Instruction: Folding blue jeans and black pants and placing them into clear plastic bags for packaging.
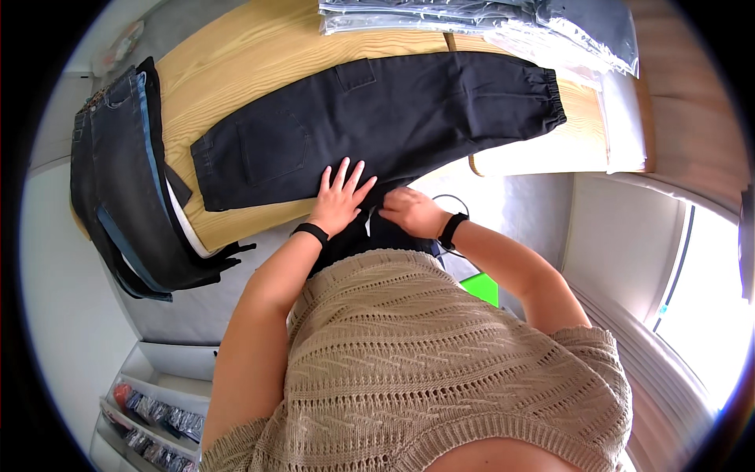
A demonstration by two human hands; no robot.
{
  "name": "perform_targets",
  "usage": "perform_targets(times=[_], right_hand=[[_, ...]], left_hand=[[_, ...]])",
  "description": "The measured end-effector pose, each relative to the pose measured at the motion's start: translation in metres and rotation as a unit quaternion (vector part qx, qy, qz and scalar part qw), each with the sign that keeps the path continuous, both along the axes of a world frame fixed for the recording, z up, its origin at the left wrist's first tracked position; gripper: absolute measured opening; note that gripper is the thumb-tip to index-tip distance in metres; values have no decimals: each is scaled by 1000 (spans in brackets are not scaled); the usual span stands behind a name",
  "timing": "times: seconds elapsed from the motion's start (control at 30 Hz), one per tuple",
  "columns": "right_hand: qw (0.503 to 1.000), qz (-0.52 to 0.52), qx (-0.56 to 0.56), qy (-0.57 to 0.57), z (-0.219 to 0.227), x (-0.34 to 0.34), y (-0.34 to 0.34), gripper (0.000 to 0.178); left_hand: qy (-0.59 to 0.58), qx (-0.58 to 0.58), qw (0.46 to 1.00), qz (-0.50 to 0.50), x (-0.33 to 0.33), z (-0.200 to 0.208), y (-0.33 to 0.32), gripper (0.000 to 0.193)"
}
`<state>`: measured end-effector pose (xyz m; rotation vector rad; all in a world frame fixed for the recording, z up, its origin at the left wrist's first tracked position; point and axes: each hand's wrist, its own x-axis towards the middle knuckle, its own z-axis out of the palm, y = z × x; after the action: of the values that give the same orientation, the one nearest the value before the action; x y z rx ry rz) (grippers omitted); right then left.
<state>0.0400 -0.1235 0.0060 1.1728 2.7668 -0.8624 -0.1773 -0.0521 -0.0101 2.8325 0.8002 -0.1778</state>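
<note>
Black trousers (385, 110) lie under left fingers (340, 175), right fingers (392, 203) at their edge.

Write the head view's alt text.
A person's left hand lies spread on black trousers laid across a wooden table; the right hand curls at their near edge. Dark jeans drape over the table's left end; plastic-wrapped packages lie far right.

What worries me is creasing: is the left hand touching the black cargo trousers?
Touching. The head view shows the left hand resting on the trousers, fingers spread.

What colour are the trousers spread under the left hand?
The trousers are black or nearly so, best seen in the head view.
</note>
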Motion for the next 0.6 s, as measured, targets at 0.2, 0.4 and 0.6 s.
perform_targets(times=[0.2, 0.4, 0.6], right_hand=[[949, -260, 110, -140, -3, 40, 14, 75], [943, -266, 66, -188, -18, 62, 3, 79], [949, -268, 167, 7, -16, 33, 8, 61]], left_hand=[[-34, 46, 998, -10, -7, -14, -3, 74], [-20, -34, 998, 48, 1, -1, -5, 75], [-6, -10, 995, 98, 6, -1, -11, 73]])
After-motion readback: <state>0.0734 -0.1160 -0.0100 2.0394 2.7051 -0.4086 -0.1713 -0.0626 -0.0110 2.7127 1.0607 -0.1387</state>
